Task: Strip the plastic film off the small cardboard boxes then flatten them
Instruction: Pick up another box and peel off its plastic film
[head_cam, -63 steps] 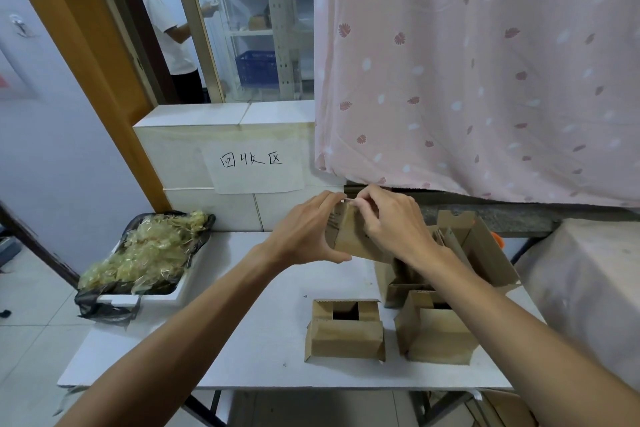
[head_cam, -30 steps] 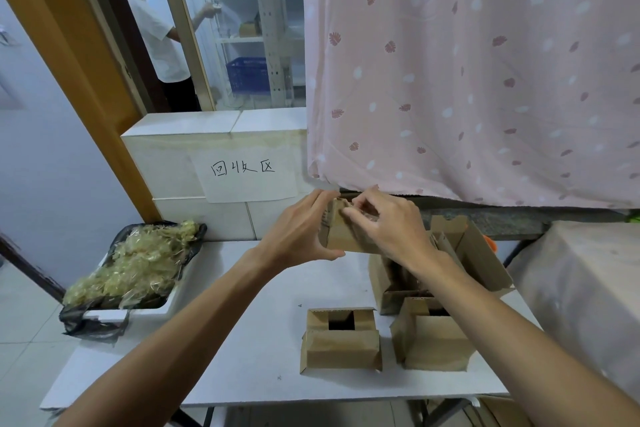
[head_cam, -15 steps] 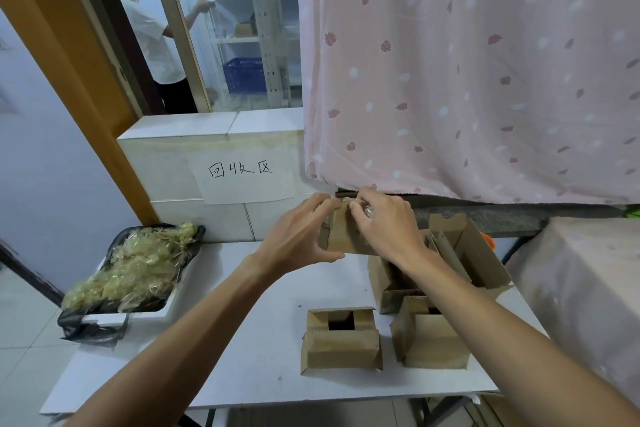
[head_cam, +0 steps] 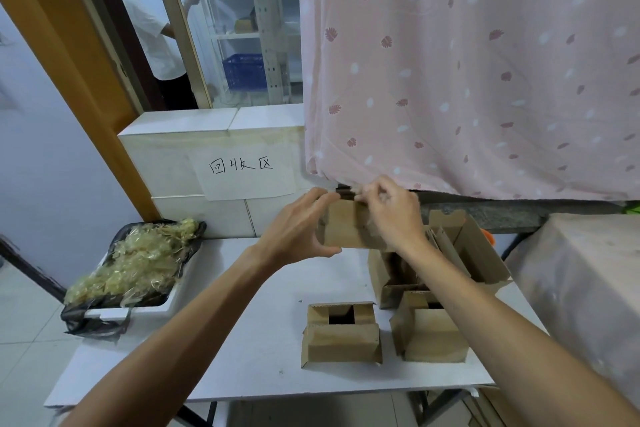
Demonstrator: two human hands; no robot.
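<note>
A small brown cardboard box is held up above the back of the white table. My left hand grips its left end, thumb underneath and fingers over the top edge. My right hand covers its right side and pinches at the top edge; whether film is between the fingers cannot be made out. Two more small boxes stand near the table's front edge, one in the middle and one to its right.
A larger open carton with cardboard pieces stands behind the right box. A white tray lined with black bag holds crumpled film at the left. A pink curtain hangs behind. A person stands in the doorway.
Both hands keep the same hold on the box, staying above the back of the table. My right fingers have shifted slightly along the top edge. The camera has tilted a little.
</note>
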